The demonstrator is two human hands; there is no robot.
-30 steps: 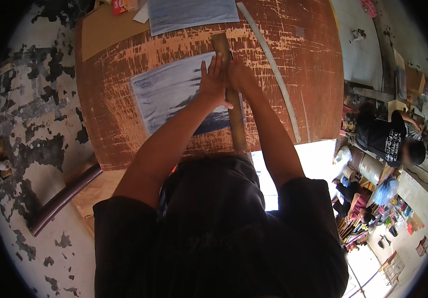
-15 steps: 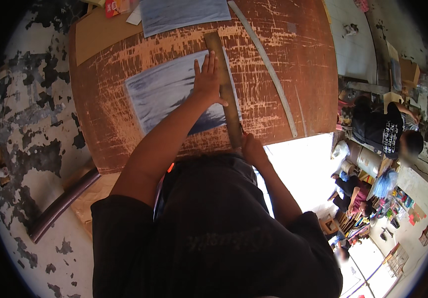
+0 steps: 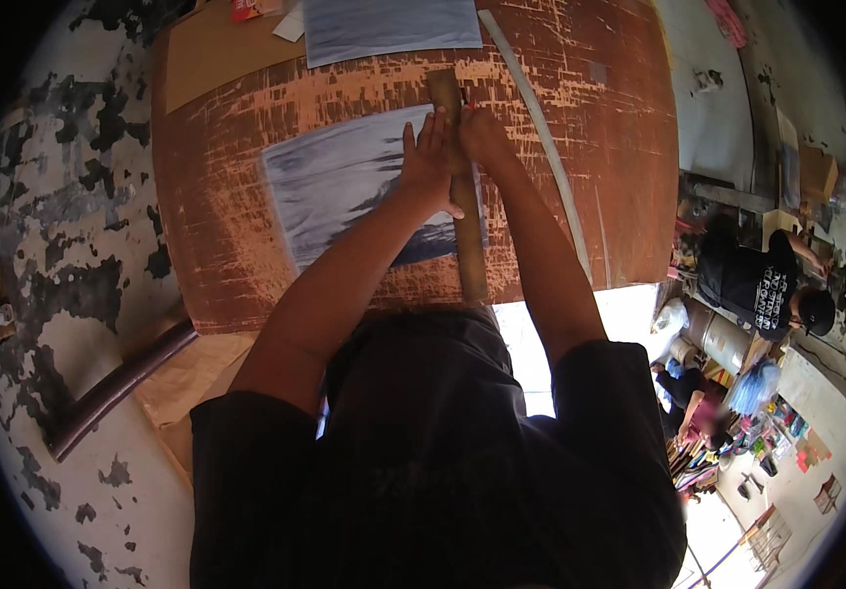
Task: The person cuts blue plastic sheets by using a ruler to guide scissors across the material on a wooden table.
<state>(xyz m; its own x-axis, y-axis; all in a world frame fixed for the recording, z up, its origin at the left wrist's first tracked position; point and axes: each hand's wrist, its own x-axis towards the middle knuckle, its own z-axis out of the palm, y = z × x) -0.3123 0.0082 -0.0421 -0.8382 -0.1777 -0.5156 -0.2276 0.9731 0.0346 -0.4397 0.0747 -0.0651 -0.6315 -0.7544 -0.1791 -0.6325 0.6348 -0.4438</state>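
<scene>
A grey-blue printed sheet lies on the worn brown table. Along its right edge runs a long flat brown straightedge. My left hand lies spread across the sheet and the straightedge, its fingers pointing away from me and its thumb over the strip. Close beside it, at the straightedge's far right side, my right hand is closed round a small cutter. Only a bit of red and a dark tip of the cutter show; my fingers hide the rest.
Another grey-blue sheet lies at the far edge, beside brown cardboard. A narrow pale strip curves along the table's right part. A dark roll leans at the left. Two people are off to the right.
My right hand has gone from the straightedge's near end up to its far part, with the cutter. My left hand stays pressed on the strip. The whole view has shifted slightly.
</scene>
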